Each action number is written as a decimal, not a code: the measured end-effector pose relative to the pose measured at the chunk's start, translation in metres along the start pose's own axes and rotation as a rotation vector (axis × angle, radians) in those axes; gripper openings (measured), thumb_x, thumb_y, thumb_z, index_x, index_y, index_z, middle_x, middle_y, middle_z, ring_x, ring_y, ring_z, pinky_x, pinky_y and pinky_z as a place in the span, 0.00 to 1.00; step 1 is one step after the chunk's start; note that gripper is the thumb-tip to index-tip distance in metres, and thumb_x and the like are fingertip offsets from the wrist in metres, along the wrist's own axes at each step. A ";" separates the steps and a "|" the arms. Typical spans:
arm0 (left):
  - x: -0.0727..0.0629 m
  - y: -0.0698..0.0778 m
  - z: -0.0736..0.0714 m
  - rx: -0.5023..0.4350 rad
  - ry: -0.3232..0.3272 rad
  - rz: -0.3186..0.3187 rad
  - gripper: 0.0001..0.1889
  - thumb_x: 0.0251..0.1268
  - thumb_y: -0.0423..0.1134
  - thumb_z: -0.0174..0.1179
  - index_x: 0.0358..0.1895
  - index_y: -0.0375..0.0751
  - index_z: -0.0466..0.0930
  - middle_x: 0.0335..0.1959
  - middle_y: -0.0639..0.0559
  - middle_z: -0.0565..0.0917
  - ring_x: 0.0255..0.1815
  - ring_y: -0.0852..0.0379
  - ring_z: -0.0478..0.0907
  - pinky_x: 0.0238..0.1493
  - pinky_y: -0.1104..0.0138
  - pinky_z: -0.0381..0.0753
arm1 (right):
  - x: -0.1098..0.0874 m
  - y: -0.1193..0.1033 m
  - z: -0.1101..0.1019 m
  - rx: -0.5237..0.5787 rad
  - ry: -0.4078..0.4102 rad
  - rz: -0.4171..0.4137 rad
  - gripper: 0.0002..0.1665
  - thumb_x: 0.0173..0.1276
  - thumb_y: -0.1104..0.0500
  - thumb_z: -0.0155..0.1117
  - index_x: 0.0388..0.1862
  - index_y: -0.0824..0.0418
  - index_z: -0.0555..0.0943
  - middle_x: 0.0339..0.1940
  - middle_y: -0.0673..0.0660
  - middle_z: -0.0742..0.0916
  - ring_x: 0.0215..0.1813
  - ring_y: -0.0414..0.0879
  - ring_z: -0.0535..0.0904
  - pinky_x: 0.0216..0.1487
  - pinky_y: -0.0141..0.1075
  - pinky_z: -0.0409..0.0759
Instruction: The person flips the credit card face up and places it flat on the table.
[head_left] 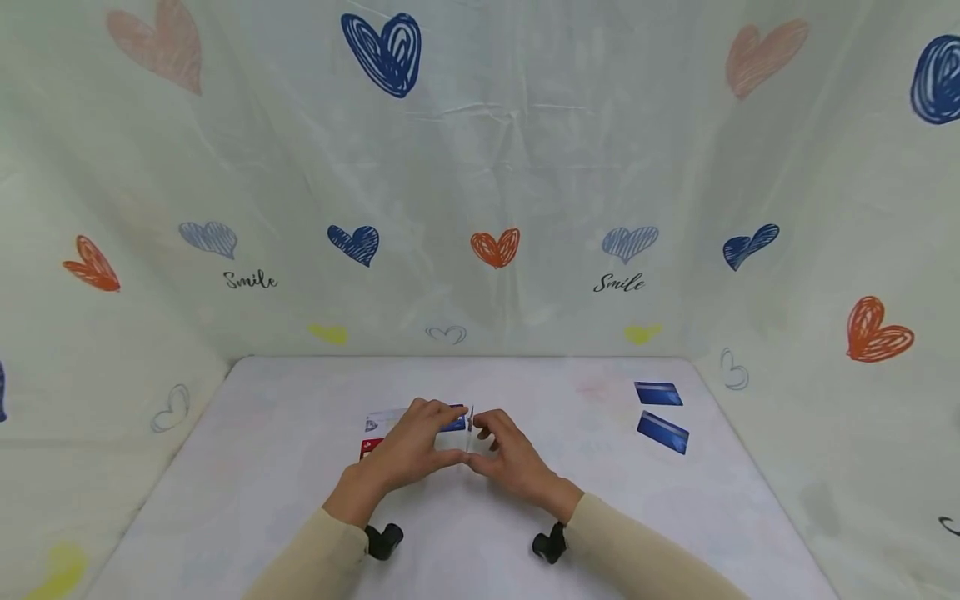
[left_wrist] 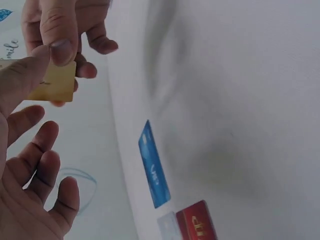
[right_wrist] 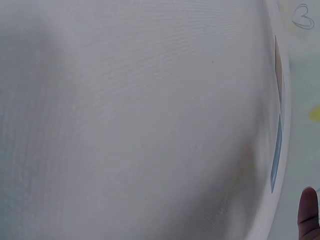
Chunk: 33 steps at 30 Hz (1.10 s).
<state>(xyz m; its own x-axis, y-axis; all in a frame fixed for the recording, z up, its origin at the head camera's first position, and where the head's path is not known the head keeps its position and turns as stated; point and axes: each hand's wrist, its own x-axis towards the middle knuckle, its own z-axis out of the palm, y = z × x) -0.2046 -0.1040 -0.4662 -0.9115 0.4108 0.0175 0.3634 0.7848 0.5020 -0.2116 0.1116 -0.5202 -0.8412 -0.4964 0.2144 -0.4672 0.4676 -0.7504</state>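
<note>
A yellow bank card (left_wrist: 56, 85) is held up above the white table between both hands. In the head view the card (head_left: 470, 425) shows nearly edge-on, as a thin upright sliver. My left hand (head_left: 412, 442) pinches it from the left, thumb at its lower end. From the other side my right hand (head_left: 513, 458) holds it, its thumb tip meeting the left thumb. The left wrist view has the left thumb across the card's face, partly covering it, while the other left fingers (left_wrist: 40, 160) spread below. Only a fingertip (right_wrist: 308, 215) shows in the right wrist view.
Behind the left hand lie a blue card (head_left: 455, 419), a pale card (head_left: 379, 421) and a red card (head_left: 367, 447), partly hidden. Two blue cards, one farther back (head_left: 658, 393) and one nearer (head_left: 663, 432), lie at the right. A heart-printed curtain (head_left: 525, 167) surrounds the table (head_left: 637, 525).
</note>
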 end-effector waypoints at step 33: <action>-0.006 -0.014 -0.006 0.416 0.122 -0.027 0.33 0.57 0.51 0.77 0.65 0.44 0.81 0.58 0.48 0.82 0.60 0.45 0.72 0.60 0.48 0.73 | 0.019 0.000 -0.026 -0.715 0.041 -0.338 0.35 0.66 0.46 0.78 0.64 0.62 0.78 0.60 0.56 0.82 0.60 0.48 0.81 0.61 0.40 0.83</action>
<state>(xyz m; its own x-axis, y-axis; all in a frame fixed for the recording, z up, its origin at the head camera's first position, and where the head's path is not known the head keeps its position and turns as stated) -0.2053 -0.1202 -0.4685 -0.9287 0.3495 0.1239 0.3631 0.9248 0.1131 -0.2344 0.1212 -0.4996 -0.6252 -0.6746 0.3925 -0.7492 0.6597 -0.0594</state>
